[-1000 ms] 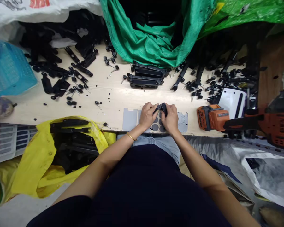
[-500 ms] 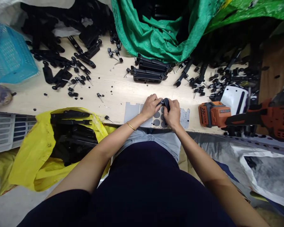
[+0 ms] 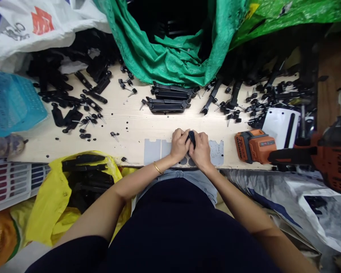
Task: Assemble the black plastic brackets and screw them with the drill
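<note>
My left hand [image 3: 179, 146] and my right hand [image 3: 200, 151] are close together at the front of the bench, both with curled fingers. Between them they grip a black plastic arm piece [image 3: 191, 136] with a rounded end pointing up and away from me. My fingers hide most of it, so whether it is one part or two pressed together is unclear. Beneath the hands lie flat grey plates [image 3: 152, 152], one marked with dark round discs partly covered by my wrists. Beyond my hands rests a stack of black folding brackets [image 3: 169, 106].
Black knob screws [image 3: 114, 135] and black parts are scattered left and right on the wooden bench [image 3: 125, 148]. An orange cordless drill [image 3: 326, 155] lies at right. A green sack [image 3: 170, 68] stands behind, a yellow bag [image 3: 49, 197] of black parts at front left, a blue basket [image 3: 17, 102] far left.
My hands have drawn closer together, and the black pieces that showed side by side between them now appear as one rounded end. The view has shifted, so the bench sits lower in it.
</note>
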Motion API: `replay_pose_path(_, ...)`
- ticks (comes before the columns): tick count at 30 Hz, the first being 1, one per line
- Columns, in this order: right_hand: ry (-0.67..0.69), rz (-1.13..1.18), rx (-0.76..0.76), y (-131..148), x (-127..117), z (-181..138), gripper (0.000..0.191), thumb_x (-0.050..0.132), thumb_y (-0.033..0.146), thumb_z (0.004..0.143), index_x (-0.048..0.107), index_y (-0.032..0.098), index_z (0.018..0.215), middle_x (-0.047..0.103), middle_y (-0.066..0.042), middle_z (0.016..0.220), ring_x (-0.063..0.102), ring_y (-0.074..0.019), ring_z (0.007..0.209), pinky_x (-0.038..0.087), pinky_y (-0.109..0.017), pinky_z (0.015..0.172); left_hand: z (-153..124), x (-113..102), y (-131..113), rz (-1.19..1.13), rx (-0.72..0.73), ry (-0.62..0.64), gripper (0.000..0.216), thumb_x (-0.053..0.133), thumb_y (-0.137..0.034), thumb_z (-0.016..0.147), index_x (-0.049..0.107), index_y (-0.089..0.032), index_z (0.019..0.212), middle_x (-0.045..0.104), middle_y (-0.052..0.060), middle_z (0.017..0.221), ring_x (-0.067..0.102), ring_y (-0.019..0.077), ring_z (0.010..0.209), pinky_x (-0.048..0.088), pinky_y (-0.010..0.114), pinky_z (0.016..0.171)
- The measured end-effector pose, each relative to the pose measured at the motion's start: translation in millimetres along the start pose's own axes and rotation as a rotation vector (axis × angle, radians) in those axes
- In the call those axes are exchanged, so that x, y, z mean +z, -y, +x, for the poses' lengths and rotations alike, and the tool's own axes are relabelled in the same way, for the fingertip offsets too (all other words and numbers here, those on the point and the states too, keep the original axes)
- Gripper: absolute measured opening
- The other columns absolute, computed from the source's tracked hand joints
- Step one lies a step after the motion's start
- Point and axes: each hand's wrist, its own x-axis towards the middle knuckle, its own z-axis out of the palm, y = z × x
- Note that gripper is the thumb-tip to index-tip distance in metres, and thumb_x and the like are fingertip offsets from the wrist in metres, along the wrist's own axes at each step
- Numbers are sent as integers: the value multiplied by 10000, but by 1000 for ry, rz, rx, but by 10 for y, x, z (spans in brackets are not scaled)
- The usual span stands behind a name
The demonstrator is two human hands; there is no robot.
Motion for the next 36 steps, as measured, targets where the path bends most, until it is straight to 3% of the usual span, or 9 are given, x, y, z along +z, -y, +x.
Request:
replay_pose_path(5,27,25,-7,-23,-9,-11,573,424,96,739,457,154,1308,502,-119,971,453,-277,951,448,-417,824,47,-43,38,-69,128,146,259,534,-191,861,612,-182,1108,462,21,792,476,165,779,437,304,730)
replay_pose_path(11,18,16,10,-16,-15,-13,537,410,97,753,472,123,1286,523,-124,967,463,-274,944,450,-409,825,-28,17,-79,-42,-26,2,259,510,-173,866,626,-177,1098,454,19,784,480,165,780,434,302,726)
replay_pose_path(18,11,-38,54,83,-12,-40,552,442,116,729,487,108,1279,532,-142,1015,475,-283,975,447,-415,831,-33,2,-89,-105,-15,24,259,538,-140,839,634,-194,1073,461,13,784,477,168,784,427,294,732)
replay_pose_path(21,55,73,63,-1,-112,-3,523,491,152,733,525,101,1252,547,-137,1007,523,-260,957,463,-388,841,-7,-13,-104,-113,-23,40,246,546,-125,828,644,-190,1044,462,12,781,477,168,782,420,282,723)
replay_pose_path(24,-9,226,149,-158,-340,183,392,494,253,809,582,103,1160,578,-136,1031,588,-203,859,484,-344,810,-11,-59,-106,-77,-37,48,241,556,-135,826,647,-189,1043,465,12,778,487,169,781,415,287,746)
replay_pose_path(27,-132,186,267,-237,-562,564,343,439,374,880,620,113,1010,640,-152,1002,617,-231,901,467,-365,841,-59,-159,-73,20,-98,35,250,548,-136,830,648,-191,1052,490,23,795,507,183,817,401,310,789)
replay_pose_path(30,-39,138,445,-171,-670,1009,346,537,438,838,625,106,881,666,-207,983,600,-315,1041,444,-410,890,-117,-258,-30,75,-143,38,260,541,-128,824,647,-195,1052,521,36,827,527,199,862,397,325,805)
replay_pose_path(32,27,212,551,-100,-716,1215,275,638,364,776,617,98,843,664,-230,993,607,-329,1044,473,-408,861,-139,-296,-8,76,-164,32,263,541,-126,820,644,-195,1052,536,41,846,536,203,875,403,328,813)
replay_pose_path(36,140,412,572,-99,-899,1168,150,584,249,815,570,122,737,675,-143,726,670,-218,655,548,-330,588,-142,-318,21,29,-204,-1,281,547,-121,813,622,-179,1077,565,50,894,554,204,890,414,324,832)
